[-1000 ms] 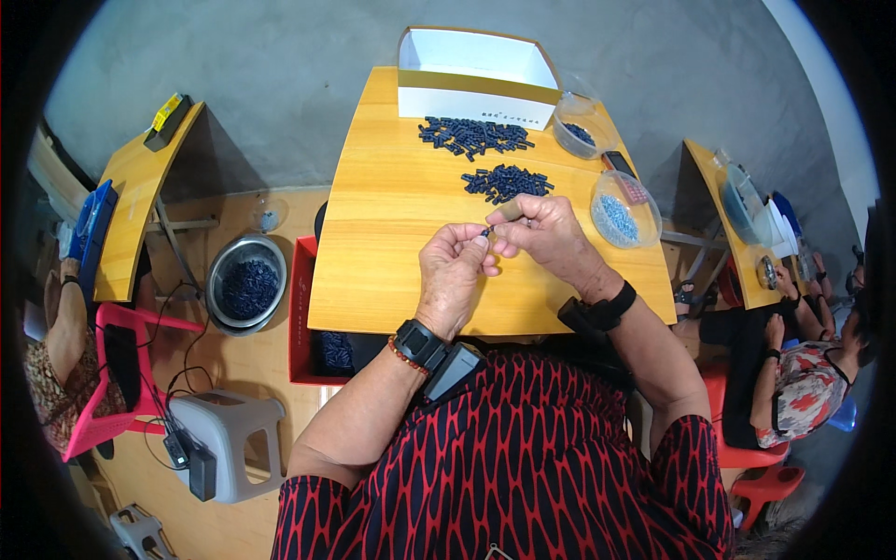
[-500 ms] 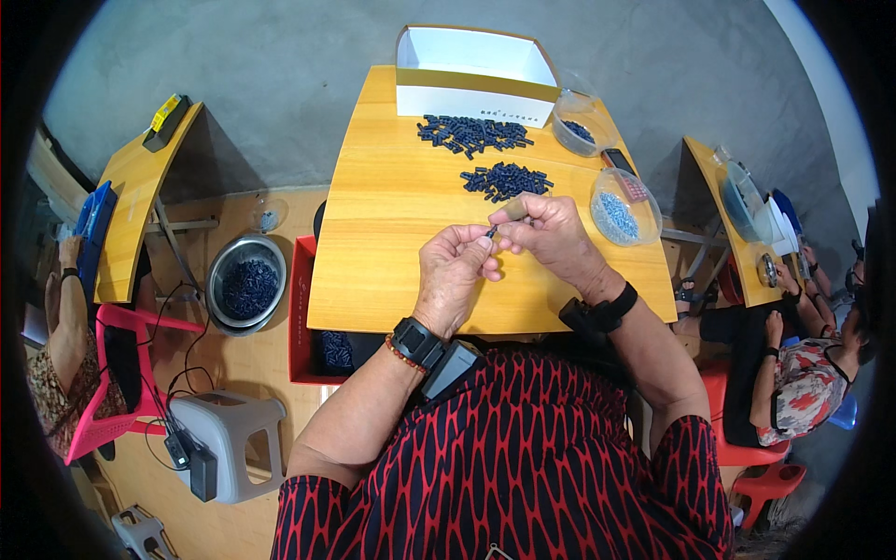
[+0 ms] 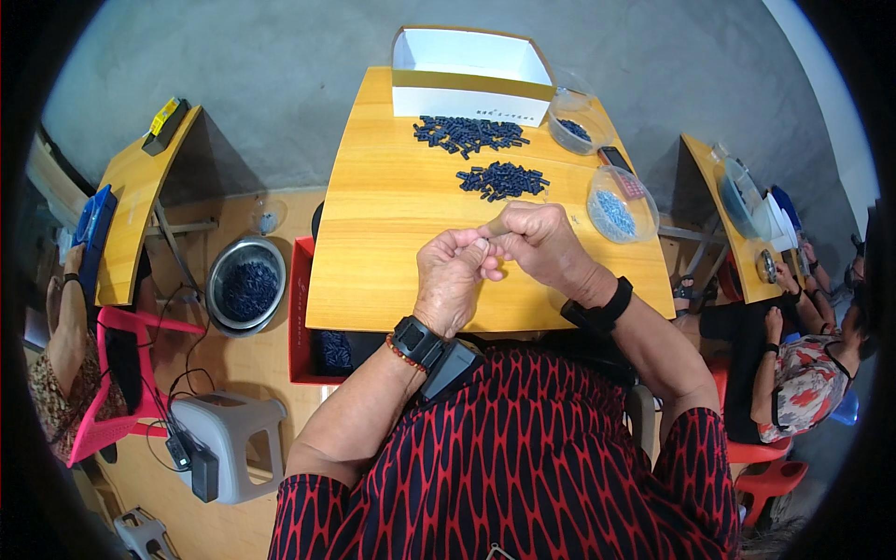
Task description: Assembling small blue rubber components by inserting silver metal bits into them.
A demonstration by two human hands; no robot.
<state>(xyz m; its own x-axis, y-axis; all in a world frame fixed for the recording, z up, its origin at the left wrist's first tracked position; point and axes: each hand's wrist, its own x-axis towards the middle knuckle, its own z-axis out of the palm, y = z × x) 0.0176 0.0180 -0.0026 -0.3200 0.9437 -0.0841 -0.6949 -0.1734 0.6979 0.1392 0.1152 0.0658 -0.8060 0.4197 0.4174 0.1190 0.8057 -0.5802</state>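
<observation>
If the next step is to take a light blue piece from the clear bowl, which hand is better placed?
Probably the right hand: it is nearer to the clear bowl of light blue pieces, which stands on that side. The left hand is farther away, with the right hand between.

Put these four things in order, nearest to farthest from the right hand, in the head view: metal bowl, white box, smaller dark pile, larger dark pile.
From the right hand:
1. Smaller dark pile: just beyond it.
2. Larger dark pile: farther back, before the box.
3. White box: at the table's far end.
4. Metal bowl: low, left of the table.
</observation>
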